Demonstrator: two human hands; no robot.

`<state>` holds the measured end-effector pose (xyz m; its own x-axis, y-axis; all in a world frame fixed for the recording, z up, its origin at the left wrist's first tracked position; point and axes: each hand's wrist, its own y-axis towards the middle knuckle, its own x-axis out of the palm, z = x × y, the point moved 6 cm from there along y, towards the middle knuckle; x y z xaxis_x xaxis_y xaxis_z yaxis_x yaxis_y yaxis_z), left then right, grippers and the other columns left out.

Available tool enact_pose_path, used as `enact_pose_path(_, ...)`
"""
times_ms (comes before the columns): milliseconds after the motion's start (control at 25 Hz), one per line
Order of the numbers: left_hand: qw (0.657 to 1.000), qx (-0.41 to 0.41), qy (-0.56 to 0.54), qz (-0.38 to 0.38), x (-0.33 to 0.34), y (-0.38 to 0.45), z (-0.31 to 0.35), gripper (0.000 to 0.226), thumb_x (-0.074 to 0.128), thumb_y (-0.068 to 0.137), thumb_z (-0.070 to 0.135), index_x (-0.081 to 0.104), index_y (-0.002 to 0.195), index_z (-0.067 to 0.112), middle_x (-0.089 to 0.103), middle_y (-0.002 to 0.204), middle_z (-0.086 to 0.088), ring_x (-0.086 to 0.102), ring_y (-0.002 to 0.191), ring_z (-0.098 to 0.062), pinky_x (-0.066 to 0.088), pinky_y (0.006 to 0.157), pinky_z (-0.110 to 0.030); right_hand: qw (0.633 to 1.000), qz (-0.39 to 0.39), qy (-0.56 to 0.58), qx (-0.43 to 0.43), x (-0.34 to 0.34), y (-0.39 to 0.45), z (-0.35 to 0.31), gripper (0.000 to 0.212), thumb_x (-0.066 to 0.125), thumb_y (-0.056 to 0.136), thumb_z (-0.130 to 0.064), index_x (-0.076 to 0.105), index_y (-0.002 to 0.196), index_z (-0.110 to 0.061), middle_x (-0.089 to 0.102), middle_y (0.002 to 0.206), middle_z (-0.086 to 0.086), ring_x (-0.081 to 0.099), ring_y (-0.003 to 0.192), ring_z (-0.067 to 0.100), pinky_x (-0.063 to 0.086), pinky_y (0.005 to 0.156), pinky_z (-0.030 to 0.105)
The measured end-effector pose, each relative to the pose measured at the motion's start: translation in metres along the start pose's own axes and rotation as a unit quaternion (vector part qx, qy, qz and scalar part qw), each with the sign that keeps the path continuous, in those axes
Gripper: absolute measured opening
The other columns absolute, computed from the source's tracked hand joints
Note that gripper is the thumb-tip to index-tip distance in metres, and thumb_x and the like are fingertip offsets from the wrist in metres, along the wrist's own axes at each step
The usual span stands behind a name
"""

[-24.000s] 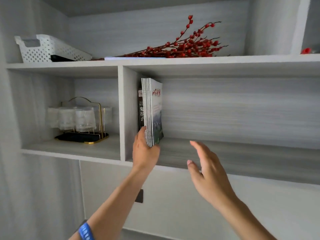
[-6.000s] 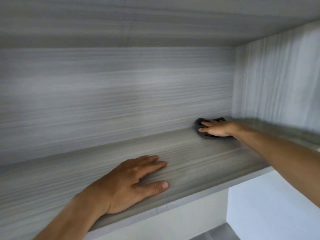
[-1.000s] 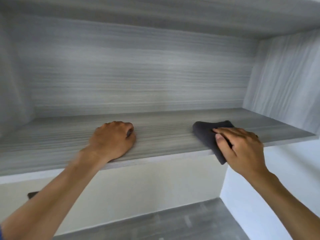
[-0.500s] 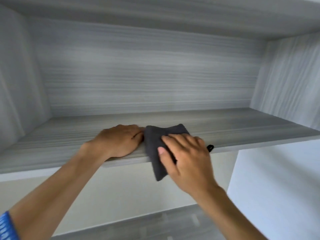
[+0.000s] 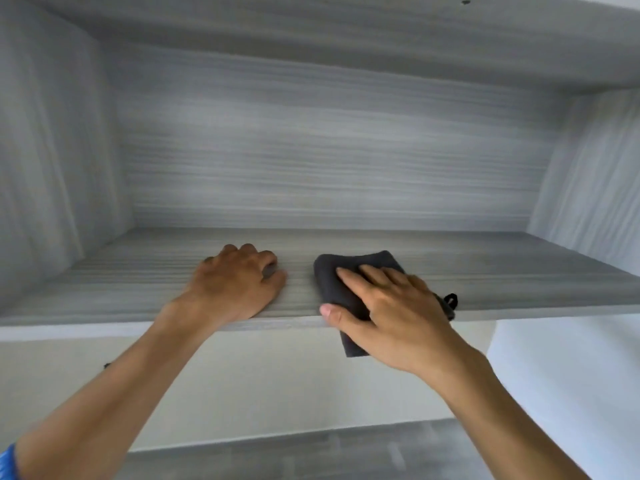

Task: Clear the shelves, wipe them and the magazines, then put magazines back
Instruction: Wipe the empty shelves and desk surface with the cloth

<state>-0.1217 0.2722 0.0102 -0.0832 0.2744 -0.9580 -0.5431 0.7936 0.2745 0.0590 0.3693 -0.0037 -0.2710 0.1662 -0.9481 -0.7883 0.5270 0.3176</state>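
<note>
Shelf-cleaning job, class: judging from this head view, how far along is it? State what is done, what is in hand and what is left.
Done: the shelf shows no magazines, so clearing looks finished. In hand: the right hand presses a dark cloth flat at the front edge, one corner hanging over; the left hand rests beside it, fingers curled. Left: wiping the magazines and putting them back; none are in view.

A pale wall panel (image 5: 277,382) runs below, a grey surface (image 5: 311,452) beneath it, and a white wall (image 5: 571,375) stands at right.

shelf (image 5: 485,271) – grey woodgrain, bare | cloth (image 5: 332,282) – dark grey, folded, flat at front edge, corner overhanging
</note>
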Motion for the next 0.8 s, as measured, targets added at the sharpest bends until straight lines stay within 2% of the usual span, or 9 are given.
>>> enact_pose_path(120,0.999,0.004,-0.038,-0.015,0.004,-0.003,-0.004,0.042,0.032,0.100,0.053,0.049,0.133,0.034,0.050,0.141,0.004,0.045,0.127,-0.022,0.037,0.107,-0.041,0.997,-0.037,0.050,-0.039,-0.006,0.016,0.032,0.063,0.025,0.095,-0.066,0.027,0.152,-0.042,0.028,0.160,-0.015,0.025,0.147,0.012,0.023,0.117,0.038)
enact_pose_path(240,0.998,0.002,-0.051,-0.024,0.005,-0.007,-0.004,0.043,0.032,0.101,0.052,0.046,0.137,0.034,0.046,0.145,0.008,0.042,0.131,-0.021,0.034,0.110,-0.040,0.991,-0.123,0.043,0.043,0.001,0.054,0.116,0.059,0.026,0.099,-0.062,0.024,0.154,-0.044,0.019,0.165,-0.014,0.018,0.151,0.012,0.019,0.119,0.036)
enact_pose_path(320,0.999,-0.001,-0.045,-0.020,0.004,-0.009,-0.002,0.043,0.033,0.101,0.051,0.045,0.138,0.035,0.046,0.145,0.010,0.041,0.131,-0.019,0.033,0.111,-0.038,0.984,-0.143,0.036,0.097,0.005,0.078,0.149,0.064,0.016,0.096,-0.069,0.019,0.155,-0.044,0.012,0.166,-0.011,0.010,0.153,0.014,0.012,0.122,0.040)
enact_pose_path(440,0.998,-0.011,-0.057,-0.011,0.000,-0.009,-0.003,0.041,0.036,0.100,0.052,0.046,0.138,0.037,0.046,0.144,0.014,0.040,0.131,-0.014,0.030,0.112,-0.035,0.984,-0.157,0.067,0.040,0.018,0.111,0.121,0.064,0.007,0.098,-0.066,0.013,0.156,-0.043,0.007,0.167,-0.009,0.005,0.154,0.014,0.006,0.124,0.043)
enact_pose_path(560,0.996,-0.032,-0.079,-0.009,-0.001,-0.011,-0.004,0.041,0.039,0.099,0.053,0.048,0.136,0.040,0.047,0.143,0.017,0.040,0.132,-0.010,0.030,0.112,-0.032,0.979,-0.164,0.083,-0.092,0.026,0.110,0.054,0.054,0.013,0.103,-0.060,0.012,0.155,-0.046,0.004,0.166,-0.014,0.003,0.154,0.014,0.004,0.124,0.041)
enact_pose_path(640,0.996,-0.039,-0.083,-0.003,-0.001,-0.012,-0.003,0.041,0.041,0.097,0.055,0.050,0.134,0.041,0.049,0.141,0.017,0.044,0.129,-0.010,0.033,0.110,-0.032,0.966,-0.168,0.109,-0.166,0.024,0.092,0.034,0.051,0.019,0.105,-0.055,0.015,0.155,-0.046,0.005,0.165,-0.018,0.002,0.153,0.009,0.002,0.124,0.035)
enact_pose_path(720,0.996,-0.035,-0.086,-0.001,-0.002,-0.012,-0.004,0.041,0.041,0.095,0.057,0.052,0.132,0.042,0.052,0.138,0.018,0.047,0.125,-0.009,0.036,0.108,-0.032,0.959,-0.178,0.132,-0.177,0.019,0.086,0.049,0.050,0.026,0.105,-0.052,0.019,0.154,-0.045,0.008,0.164,-0.020,0.003,0.152,0.006,0.002,0.123,0.030)
enact_pose_path(800,0.995,-0.034,-0.095,0.007,-0.002,-0.012,-0.005,0.041,0.042,0.095,0.058,0.054,0.130,0.041,0.055,0.136,0.018,0.051,0.122,-0.009,0.038,0.106,-0.033,0.973,-0.167,0.111,-0.115,0.022,0.110,0.091,0.051,0.027,0.105,-0.051,0.021,0.155,-0.041,0.012,0.165,-0.015,0.007,0.153,0.009,0.004,0.123,0.029)
